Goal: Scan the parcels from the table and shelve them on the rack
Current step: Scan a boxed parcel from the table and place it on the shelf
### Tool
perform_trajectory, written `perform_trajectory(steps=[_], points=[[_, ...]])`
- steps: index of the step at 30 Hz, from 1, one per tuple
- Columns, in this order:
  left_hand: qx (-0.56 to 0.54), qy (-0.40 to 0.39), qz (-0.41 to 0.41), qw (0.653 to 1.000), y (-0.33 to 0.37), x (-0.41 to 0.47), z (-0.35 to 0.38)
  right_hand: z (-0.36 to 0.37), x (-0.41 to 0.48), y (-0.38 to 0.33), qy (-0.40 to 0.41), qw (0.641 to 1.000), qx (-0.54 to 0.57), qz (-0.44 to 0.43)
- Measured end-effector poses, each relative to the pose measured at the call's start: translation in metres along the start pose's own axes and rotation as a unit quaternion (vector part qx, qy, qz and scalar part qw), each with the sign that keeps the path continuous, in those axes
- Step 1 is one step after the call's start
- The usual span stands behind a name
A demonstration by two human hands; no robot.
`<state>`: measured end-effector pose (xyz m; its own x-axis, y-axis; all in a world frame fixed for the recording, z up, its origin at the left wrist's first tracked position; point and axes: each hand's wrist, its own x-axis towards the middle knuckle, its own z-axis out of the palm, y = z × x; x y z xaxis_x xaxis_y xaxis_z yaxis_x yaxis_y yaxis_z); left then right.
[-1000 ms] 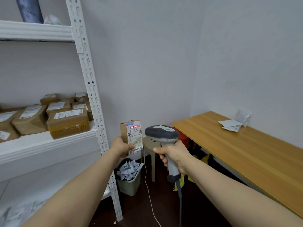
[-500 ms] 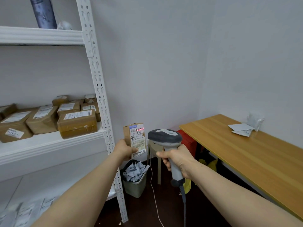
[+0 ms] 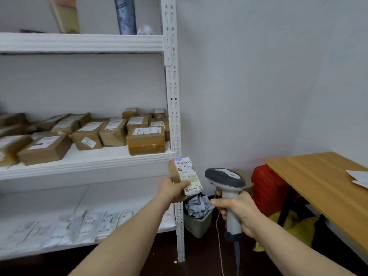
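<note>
– By the rack's (image 3: 172, 108) right post, what is being held?

– The left hand (image 3: 172, 190) grips a small brown parcel (image 3: 184, 175) by its lower end, fingers and thumb curled round it, with the label turned toward the camera. The parcel is in the air, just below the front lip of the middle shelf (image 3: 85, 162) and clear of the table (image 3: 312, 176). The right hand (image 3: 242, 213) is wrapped round the handle of the scanner (image 3: 225, 177), whose head sits just right of the parcel, apart from it. Its cord hangs to the floor.

– So which step is this?

– The scan, or its very end, I judge. I see no beam on the label, and I cannot tell whether the code has been read.

– And what comes next?

– If it has, shelving. The middle shelf is the nearest place, up and to the left. Brown boxes (image 3: 146, 139) crowd it, but a bare strip runs along its front edge. The parcel would need to rise over the lip, pass left of the post, and be set flat in that strip without nudging the nearest box.

– And the scanner?

– It can stay in the right hand, kept low so that the cord does not snag on the bin (image 3: 197, 226) below.

– What is left on the table?

– Only some white papers (image 3: 358, 177) near its far edge show; the rest lies out of view.
</note>
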<state>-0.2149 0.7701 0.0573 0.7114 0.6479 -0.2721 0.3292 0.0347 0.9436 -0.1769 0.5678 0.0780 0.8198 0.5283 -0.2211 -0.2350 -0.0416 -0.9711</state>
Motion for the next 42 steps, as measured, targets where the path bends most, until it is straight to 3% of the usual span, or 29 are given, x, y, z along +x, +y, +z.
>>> perform_trajectory(steps=[6, 10, 16, 22, 26, 31, 34, 38, 42], points=[[-0.049, 0.111, -0.018, 0.992, -0.024, 0.001, -0.084, 0.061, 0.016, 0.019, -0.04, 0.999, -0.005, 0.037], [-0.189, 0.159, -0.001, 0.969, -0.023, 0.004, -0.136, 0.109, 0.034, 0.018, -0.073, 0.996, -0.017, 0.041], [-0.237, 0.163, 0.032, 0.957, -0.018, 0.028, -0.222, 0.19, 0.072, 0.012, -0.106, 0.993, -0.021, 0.038], [-0.225, 0.176, 0.008, 0.958, -0.009, 0.091, -0.298, 0.273, 0.126, 0.01, -0.102, 0.993, -0.021, 0.051], [-0.228, 0.229, 0.0, 0.946, -0.008, 0.143, -0.323, 0.308, 0.151, 0.012, -0.086, 0.994, -0.025, 0.061], [-0.246, 0.221, -0.007, 0.944, 0.007, 0.209, -0.324, 0.32, 0.177, 0.009, -0.047, 0.996, -0.028, 0.067], [-0.212, 0.227, -0.046, 0.95, 0.015, 0.232, -0.314, 0.318, 0.186, 0.01, -0.023, 0.997, -0.029, 0.074], [-0.038, 0.216, -0.097, 0.971, 0.009, 0.246, -0.304, 0.309, 0.196, 0.012, 0.005, 0.996, -0.03, 0.084], [0.024, 0.208, -0.081, 0.974, 0.008, 0.253, -0.293, 0.3, 0.201, 0.014, 0.024, 0.996, -0.023, 0.077]])
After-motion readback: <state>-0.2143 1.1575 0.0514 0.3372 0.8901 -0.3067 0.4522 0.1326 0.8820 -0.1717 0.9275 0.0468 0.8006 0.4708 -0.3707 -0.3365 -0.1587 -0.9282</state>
